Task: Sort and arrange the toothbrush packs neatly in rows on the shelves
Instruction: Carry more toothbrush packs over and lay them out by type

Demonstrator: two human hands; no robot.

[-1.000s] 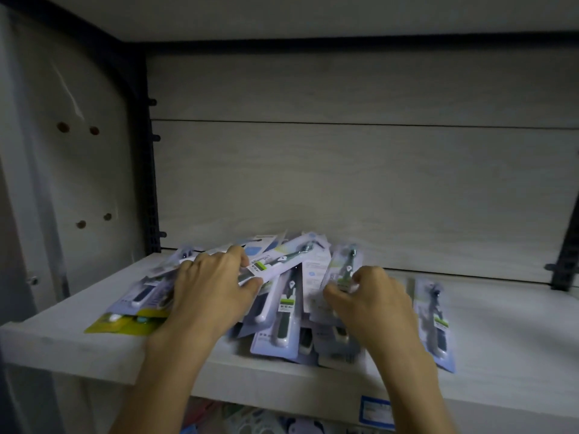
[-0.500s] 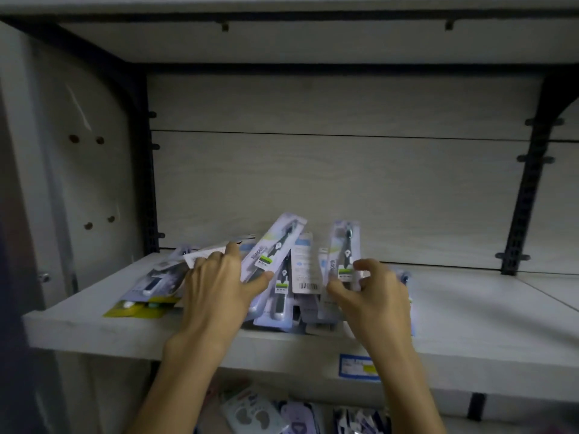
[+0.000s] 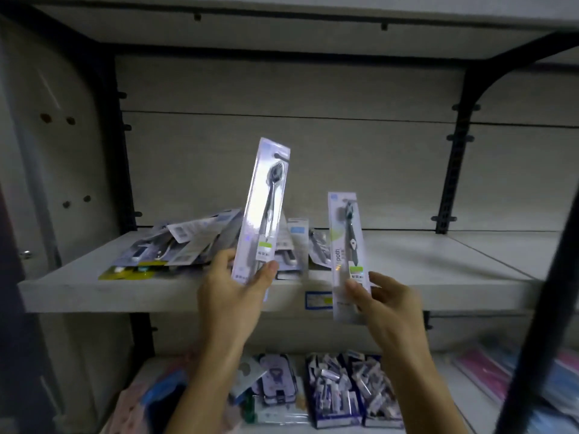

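Now hands [image 3: 233, 296] gripping toothbrush packs [image 3: 262, 211].

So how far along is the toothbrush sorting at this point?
Early. Done: no neat row shows on the shelf yet. In hand: the left hand holds one toothbrush pack upright, and the right hand holds a second pack, both lifted in front of the shelf. Left: the loose pile of packs lies jumbled and overlapping at the shelf's left side.

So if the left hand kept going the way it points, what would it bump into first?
Probably the pile of toothbrush packs on the shelf, just beyond the left hand; depth is hard to judge.
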